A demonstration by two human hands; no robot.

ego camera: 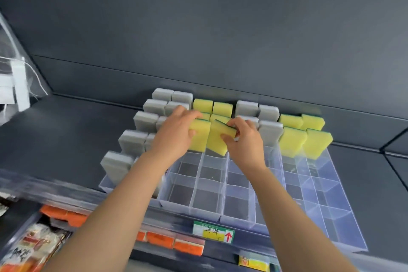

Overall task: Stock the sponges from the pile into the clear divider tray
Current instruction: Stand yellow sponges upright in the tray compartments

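Note:
The clear divider tray lies on a dark shelf. Grey sponges stand upright in its left columns, and more grey ones stand right of centre. Yellow sponges with green backs fill the far right cells. My left hand grips an upright yellow sponge in the middle column. Beside it my right hand pinches the top of another yellow sponge, which is tilted over its cell. The pile of loose sponges is out of sight.
Several near cells of the tray hold nothing. A green and yellow price label with a red arrow sits on the shelf's front rail. Orange packets and bagged goods fill the shelf below. The dark back wall stands right behind the tray.

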